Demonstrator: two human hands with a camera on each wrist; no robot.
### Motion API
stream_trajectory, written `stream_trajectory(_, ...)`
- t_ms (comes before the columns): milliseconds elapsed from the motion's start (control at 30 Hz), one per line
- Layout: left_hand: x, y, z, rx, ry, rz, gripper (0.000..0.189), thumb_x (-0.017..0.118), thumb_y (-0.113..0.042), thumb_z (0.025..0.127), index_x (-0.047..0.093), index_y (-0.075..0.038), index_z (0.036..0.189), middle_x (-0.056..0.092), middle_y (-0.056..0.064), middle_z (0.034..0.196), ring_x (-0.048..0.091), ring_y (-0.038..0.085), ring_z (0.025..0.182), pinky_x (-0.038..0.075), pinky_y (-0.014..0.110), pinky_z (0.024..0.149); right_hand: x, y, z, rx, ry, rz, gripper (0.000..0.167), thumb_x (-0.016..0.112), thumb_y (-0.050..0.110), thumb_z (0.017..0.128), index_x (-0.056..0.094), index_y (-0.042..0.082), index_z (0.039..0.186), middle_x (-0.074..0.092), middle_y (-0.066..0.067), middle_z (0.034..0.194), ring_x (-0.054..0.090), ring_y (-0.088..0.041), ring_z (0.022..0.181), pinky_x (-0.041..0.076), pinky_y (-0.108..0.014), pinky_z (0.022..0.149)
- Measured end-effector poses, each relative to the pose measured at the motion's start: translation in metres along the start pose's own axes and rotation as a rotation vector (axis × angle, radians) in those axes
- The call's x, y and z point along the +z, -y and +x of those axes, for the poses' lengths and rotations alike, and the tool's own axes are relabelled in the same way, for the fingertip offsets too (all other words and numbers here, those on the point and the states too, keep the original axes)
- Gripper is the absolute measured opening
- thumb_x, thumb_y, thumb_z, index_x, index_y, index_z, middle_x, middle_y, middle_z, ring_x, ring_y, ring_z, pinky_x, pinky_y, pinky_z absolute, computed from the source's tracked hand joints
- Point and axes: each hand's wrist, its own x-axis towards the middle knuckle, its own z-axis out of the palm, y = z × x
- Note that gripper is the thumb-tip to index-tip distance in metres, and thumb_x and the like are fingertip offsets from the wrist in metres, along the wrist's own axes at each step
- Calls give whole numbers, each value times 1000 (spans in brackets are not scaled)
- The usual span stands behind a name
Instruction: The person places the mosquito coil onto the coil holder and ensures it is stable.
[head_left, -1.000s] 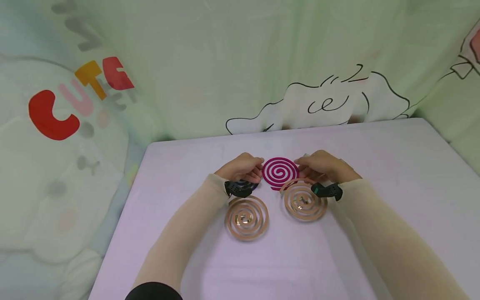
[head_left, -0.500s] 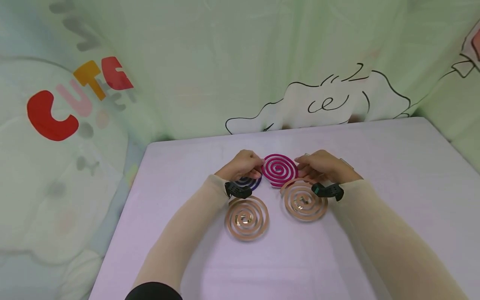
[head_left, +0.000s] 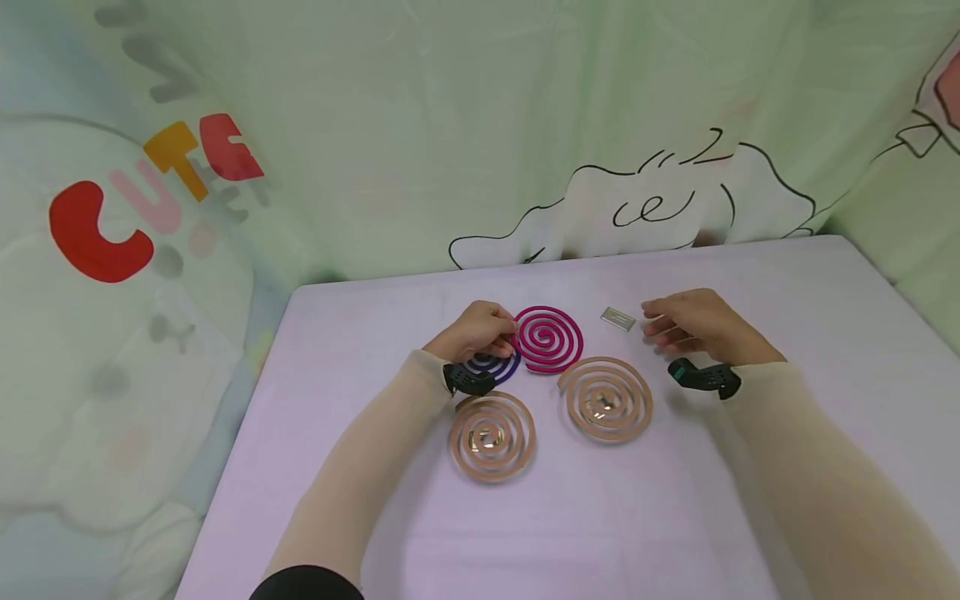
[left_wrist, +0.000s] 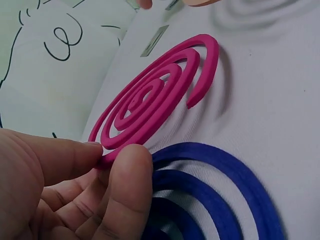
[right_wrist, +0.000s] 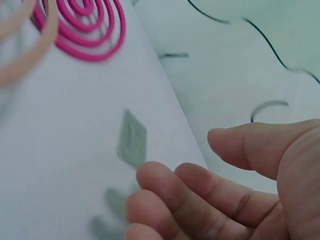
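Observation:
A magenta mosquito coil [head_left: 546, 337] is pinched at its left edge between the thumb and forefinger of my left hand [head_left: 474, 332]. In the left wrist view that coil [left_wrist: 165, 95] tilts, and its shadow falls on the table beside it. A dark blue mosquito coil [left_wrist: 220, 175] lies under my left hand, partly hidden by it. My right hand [head_left: 697, 323] holds nothing; its fingers are loosely bent with the thumb apart. Left of its fingertips lies a small flat metal coil stand [head_left: 618, 318], also visible as a pale diamond-shaped plate [right_wrist: 132, 137] in the right wrist view.
Two tan mosquito coils lie nearer the front, one on the left [head_left: 492, 475] and one on the right [head_left: 609, 435]. Shiny metal pieces show at their centres. A pale cloth covers the table [head_left: 570, 542], and a printed curtain [head_left: 390, 167] hangs behind its back edge.
My right hand has left the magenta coil's right edge and moved right, uncovering the metal stand. The magenta coil has shifted slightly left and back, still in my left hand.

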Motion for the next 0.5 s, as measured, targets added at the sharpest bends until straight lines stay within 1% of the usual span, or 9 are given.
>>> stream_trajectory(133,-2,3,2,33,-21,6,16,60,-5,104,60,7,114,61,7,74,60,8,52,55,19,52,-16,-10,-4,5,-43,-16,52,58,35,106,51,-7,135,72,6,88,66,-8,76,59,-28,72)
stream_trajectory(233,-3,4,2,53,-43,22,14,61,-5,103,61,6,112,61,6,74,59,9,53,55,20,52,-24,-17,-8,7,-78,-40,49,61,33,105,54,-9,130,70,5,85,65,-9,74,59,-28,70)
stream_trajectory(333,-4,3,1,64,-51,29,15,61,-6,103,62,6,112,62,6,74,61,10,54,56,20,53,-30,-25,-9,13,-131,-78,46,63,30,102,59,-10,124,68,3,83,64,-11,73,59,-28,68)
stream_trajectory(400,-4,3,1,67,-50,23,14,60,-6,104,61,6,112,63,7,75,63,11,55,57,21,54,-33,-32,-9,21,-160,-88,42,66,28,100,62,-9,119,66,2,80,63,-12,71,58,-28,65)
stream_trajectory(500,-3,2,1,70,-45,11,13,59,-6,104,60,5,111,62,8,77,64,12,56,57,21,55,-36,-39,-7,22,-177,-88,33,70,23,97,67,-6,112,64,3,76,62,-12,66,57,-27,61)
